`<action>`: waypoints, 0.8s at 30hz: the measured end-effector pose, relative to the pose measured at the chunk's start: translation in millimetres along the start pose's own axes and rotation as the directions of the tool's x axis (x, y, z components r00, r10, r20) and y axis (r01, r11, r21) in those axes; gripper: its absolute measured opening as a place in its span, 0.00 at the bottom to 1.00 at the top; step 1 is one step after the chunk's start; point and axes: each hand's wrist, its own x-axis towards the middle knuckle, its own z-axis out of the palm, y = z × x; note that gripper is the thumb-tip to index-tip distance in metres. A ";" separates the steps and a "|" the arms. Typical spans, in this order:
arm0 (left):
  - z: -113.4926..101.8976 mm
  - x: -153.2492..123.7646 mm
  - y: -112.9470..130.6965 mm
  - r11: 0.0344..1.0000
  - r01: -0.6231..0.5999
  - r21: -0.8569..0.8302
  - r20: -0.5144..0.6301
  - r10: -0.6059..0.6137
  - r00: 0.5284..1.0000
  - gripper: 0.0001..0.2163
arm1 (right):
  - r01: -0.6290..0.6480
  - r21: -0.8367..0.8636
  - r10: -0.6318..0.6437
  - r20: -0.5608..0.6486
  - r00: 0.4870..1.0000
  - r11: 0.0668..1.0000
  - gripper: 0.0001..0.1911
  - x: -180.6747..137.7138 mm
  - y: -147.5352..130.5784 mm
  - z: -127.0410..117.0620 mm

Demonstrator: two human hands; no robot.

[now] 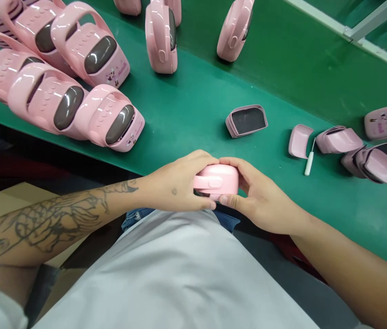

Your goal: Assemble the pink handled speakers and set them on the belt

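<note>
A small pink plastic casing [216, 180] is gripped from both sides at the near edge of the green belt [196, 105], just above my lap. My left hand [176, 183] wraps its fingers over the casing's left end. My right hand [258, 196] pinches the right end, thumb below and fingers on top. The casing's underside is hidden by my fingers.
Several finished pink devices with dark windows [66, 98] lie piled at the left of the belt. Two more stand upright at the back [162, 39]. A dark-faced pink cover [246, 120], a small pink lid [299, 140], a white stick [309, 160] and more covers [375, 160] lie right.
</note>
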 end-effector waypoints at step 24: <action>19.4 13.1 -12.0 0.966 -0.257 0.028 -0.168 0.258 0.951 0.26 | 0.135 -0.284 -0.138 0.010 0.990 0.949 0.36 -2.2 -2.4 -9.4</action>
